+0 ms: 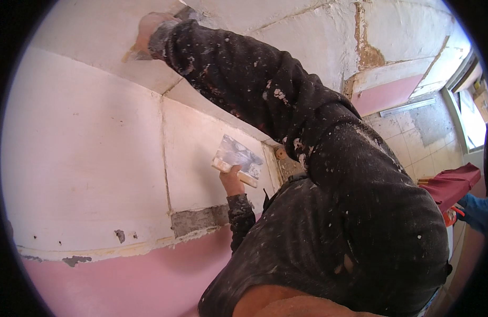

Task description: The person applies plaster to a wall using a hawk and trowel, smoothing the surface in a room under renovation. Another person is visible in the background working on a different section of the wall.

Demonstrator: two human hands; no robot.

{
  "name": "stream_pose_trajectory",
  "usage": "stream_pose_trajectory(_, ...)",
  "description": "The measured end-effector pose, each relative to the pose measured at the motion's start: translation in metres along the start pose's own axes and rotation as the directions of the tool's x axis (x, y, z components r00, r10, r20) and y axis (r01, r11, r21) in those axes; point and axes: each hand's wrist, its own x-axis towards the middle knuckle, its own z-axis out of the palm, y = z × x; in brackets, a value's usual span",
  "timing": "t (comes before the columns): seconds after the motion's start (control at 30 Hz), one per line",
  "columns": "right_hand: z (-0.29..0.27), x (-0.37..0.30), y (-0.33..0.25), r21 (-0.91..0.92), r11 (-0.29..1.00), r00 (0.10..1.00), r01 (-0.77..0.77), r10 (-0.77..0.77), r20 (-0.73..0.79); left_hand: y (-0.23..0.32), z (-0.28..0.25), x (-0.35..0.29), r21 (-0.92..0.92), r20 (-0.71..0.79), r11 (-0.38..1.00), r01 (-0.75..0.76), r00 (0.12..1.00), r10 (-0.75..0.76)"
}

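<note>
My left hand [232, 182], low in front of the white wall, is closed around the pale handle strip of a wide putty knife [237, 154]. Its broad grey blade is smeared with whitish filler and points up. Stretched across the view to the upper left, my right arm ends at the sloping white surface, where my right hand [153, 29] is closed. A grey blade-like piece [187, 11] sticks out beyond its sleeve, and a tan edge shows below the fingers. This looks like a second putty knife, mostly hidden by the hand. Both dark sleeves are spattered with white.
The white wall [85, 153] has seams, chips and a bare grey patch [199, 221] above a pink band [133, 274]. Brown gaps [370, 55] run through the upper panels. At right are a tiled floor [423, 153], a window [472, 119] and a dark red cloth [455, 185].
</note>
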Motion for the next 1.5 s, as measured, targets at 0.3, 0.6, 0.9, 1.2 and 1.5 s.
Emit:
stream_pose_trajectory(0.3, 0.166, -0.060, -0.021, 0.452, 0.809, 0.876, -0.375, 0.469, -0.113, -0.002, -0.002, 0.003, 0.148, 0.018, 0.989, -0.004, 1.000, 0.001)
stream_pose_trajectory(0.6, 0.134, -0.046, 0.021, 0.059, 0.925, 0.923, -0.376, 0.369, 0.107, -0.020, -0.018, -0.004, 0.503, 0.234, 0.781, -0.370, 0.928, 0.289)
stream_pose_trajectory(0.9, 0.015, -0.061, 0.006, 0.104, 0.967, 0.959, -0.233, 0.210, 0.190, 0.000, -0.003, -0.017, 0.194, -0.015, 0.981, -0.008, 1.000, 0.011)
stream_pose_trajectory(1.2, -0.001, -0.032, 0.009, 0.091, 0.978, 0.978, -0.186, 0.176, 0.108, 0.003, 0.011, -0.012, 0.104, 0.036, 0.994, -0.020, 0.999, 0.016)
stream_pose_trajectory(1.5, -0.031, -0.010, -0.003, 0.228, 0.949, 0.973, -0.217, 0.228, -0.022, 0.022, 0.021, -0.020, 0.212, 0.061, 0.973, -0.094, 0.995, 0.083)
